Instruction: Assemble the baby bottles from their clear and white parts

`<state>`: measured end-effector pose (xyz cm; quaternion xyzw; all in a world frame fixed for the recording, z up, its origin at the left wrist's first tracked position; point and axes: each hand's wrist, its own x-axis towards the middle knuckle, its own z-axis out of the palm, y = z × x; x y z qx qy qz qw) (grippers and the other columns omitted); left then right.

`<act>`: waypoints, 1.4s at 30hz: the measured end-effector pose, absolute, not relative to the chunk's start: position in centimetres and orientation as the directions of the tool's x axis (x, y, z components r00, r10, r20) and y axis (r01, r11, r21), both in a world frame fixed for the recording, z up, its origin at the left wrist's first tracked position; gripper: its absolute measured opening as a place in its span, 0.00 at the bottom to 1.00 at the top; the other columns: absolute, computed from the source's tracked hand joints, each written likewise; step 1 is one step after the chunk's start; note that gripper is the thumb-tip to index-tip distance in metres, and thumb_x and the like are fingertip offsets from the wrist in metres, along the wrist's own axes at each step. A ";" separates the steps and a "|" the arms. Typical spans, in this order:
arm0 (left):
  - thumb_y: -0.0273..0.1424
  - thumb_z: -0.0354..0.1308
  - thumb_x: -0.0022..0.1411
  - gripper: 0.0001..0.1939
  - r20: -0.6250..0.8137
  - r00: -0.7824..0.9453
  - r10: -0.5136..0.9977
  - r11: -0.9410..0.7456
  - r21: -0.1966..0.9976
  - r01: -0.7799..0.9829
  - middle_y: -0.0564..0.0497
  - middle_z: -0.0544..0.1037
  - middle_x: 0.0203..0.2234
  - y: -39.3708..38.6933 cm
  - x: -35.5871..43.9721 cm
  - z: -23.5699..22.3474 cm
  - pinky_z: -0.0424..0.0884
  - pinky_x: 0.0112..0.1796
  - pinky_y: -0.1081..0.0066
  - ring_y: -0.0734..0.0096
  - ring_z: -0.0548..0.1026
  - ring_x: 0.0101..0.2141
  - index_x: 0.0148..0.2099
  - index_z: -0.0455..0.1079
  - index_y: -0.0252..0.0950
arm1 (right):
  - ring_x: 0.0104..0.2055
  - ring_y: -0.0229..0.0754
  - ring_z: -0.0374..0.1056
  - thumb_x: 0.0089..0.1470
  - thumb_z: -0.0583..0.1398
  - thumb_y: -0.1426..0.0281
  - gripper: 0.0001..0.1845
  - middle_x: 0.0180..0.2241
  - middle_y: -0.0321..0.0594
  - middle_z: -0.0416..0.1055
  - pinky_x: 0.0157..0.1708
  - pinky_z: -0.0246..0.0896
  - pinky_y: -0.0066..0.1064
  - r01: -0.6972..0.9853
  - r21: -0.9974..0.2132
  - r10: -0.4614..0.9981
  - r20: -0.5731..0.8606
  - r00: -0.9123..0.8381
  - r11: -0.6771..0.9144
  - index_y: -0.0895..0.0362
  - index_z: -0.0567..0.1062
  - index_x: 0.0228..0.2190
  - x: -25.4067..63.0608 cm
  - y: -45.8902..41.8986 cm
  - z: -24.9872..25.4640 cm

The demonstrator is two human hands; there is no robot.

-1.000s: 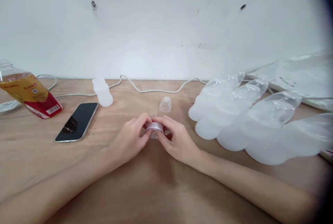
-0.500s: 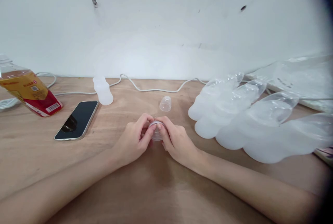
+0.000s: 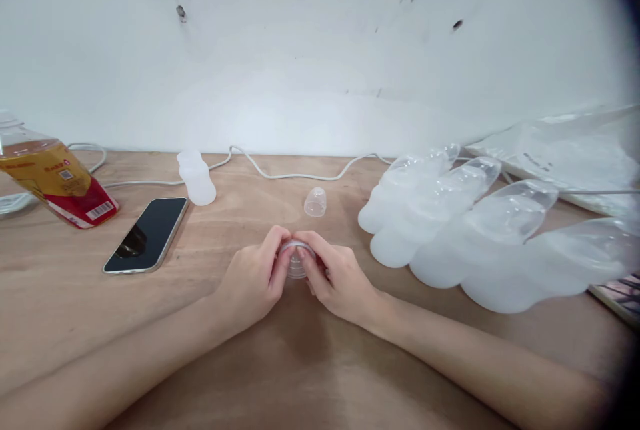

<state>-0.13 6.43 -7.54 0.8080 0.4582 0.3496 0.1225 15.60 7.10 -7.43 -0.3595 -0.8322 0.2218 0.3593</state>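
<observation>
Both hands meet at the middle of the table around a clear ridged bottle collar [image 3: 296, 269]. My left hand [image 3: 255, 275] grips its left side, thumb on the near face and fingers curled over the top. On the other side, my right hand [image 3: 337, 277] pinches it the same way, the thumbs almost touching. A pale curved edge shows along the collar's top; the fingers hide the rest. Just beyond the hands, a small clear dome cap [image 3: 315, 202] stands on the table. A frosted white bottle [image 3: 197, 180] without a cap stands farther back on the left.
Several frosted bottles with clear caps [image 3: 440, 237] lie in a row at right. Behind them is a clear plastic bag [image 3: 575, 150]. A phone [image 3: 146, 235] and a drink bottle [image 3: 65, 180] occupy the left. A white cable [image 3: 295, 177] runs along the wall.
The whole view has shifted slightly. The thumbs have moved a little on the collar, which stays between both hands. The other things keep their places on the table.
</observation>
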 end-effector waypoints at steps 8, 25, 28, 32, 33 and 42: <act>0.30 0.45 0.61 0.04 0.387 0.314 0.867 -0.492 0.570 0.659 0.60 0.64 0.15 6.6 0.4 -7.4 0.55 0.19 0.79 0.79 0.62 0.15 0.33 0.57 0.38 | 0.18 0.29 0.56 0.55 0.48 0.74 0.09 0.21 0.33 0.63 0.20 0.53 0.21 0.402 -0.682 0.779 0.428 -0.458 0.611 0.59 0.67 0.34 15.7 7.4 -7.2; 0.26 0.47 0.56 0.03 0.372 0.314 0.873 -0.482 0.563 0.671 0.61 0.66 0.16 5.9 0.1 -7.0 0.55 0.17 0.81 0.82 0.62 0.13 0.33 0.57 0.39 | 0.20 0.30 0.62 0.54 0.48 0.75 0.12 0.26 0.36 0.68 0.21 0.56 0.21 0.388 -0.656 0.746 0.442 -0.499 0.648 0.58 0.66 0.40 16.0 7.2 -7.4; 0.29 0.46 0.59 0.01 0.351 0.301 0.887 -0.458 0.581 0.672 0.61 0.67 0.17 6.0 -0.1 -7.0 0.55 0.16 0.80 0.82 0.61 0.13 0.35 0.56 0.39 | 0.20 0.31 0.61 0.55 0.47 0.75 0.12 0.24 0.35 0.67 0.22 0.56 0.21 0.414 -0.639 0.744 0.414 -0.525 0.648 0.58 0.64 0.40 16.0 7.3 -7.4; 0.31 0.50 0.58 0.08 0.328 0.330 0.885 -0.465 0.606 0.646 0.60 0.72 0.22 6.0 -0.5 -6.9 0.58 0.18 0.80 0.81 0.63 0.13 0.39 0.53 0.40 | 0.21 0.30 0.58 0.52 0.49 0.76 0.14 0.29 0.37 0.67 0.21 0.55 0.22 0.416 -0.613 0.721 0.413 -0.557 0.672 0.58 0.61 0.43 16.0 7.3 -7.3; 0.30 0.50 0.57 0.09 0.332 0.340 0.880 -0.476 0.602 0.641 0.59 0.72 0.23 6.0 -0.5 -6.9 0.59 0.18 0.79 0.81 0.64 0.14 0.39 0.53 0.40 | 0.20 0.30 0.58 0.52 0.49 0.76 0.16 0.30 0.37 0.68 0.21 0.55 0.21 0.418 -0.606 0.718 0.418 -0.557 0.677 0.58 0.61 0.44 16.0 7.3 -7.3; 0.24 0.50 0.54 0.08 0.375 0.330 0.866 -0.497 0.589 0.636 0.61 0.67 0.19 6.4 -0.2 -7.1 0.59 0.20 0.79 0.80 0.63 0.16 0.34 0.54 0.39 | 0.18 0.30 0.56 0.49 0.50 0.79 0.17 0.24 0.32 0.66 0.21 0.55 0.21 0.464 -0.573 0.733 0.448 -0.513 0.675 0.56 0.62 0.42 15.8 7.1 -7.5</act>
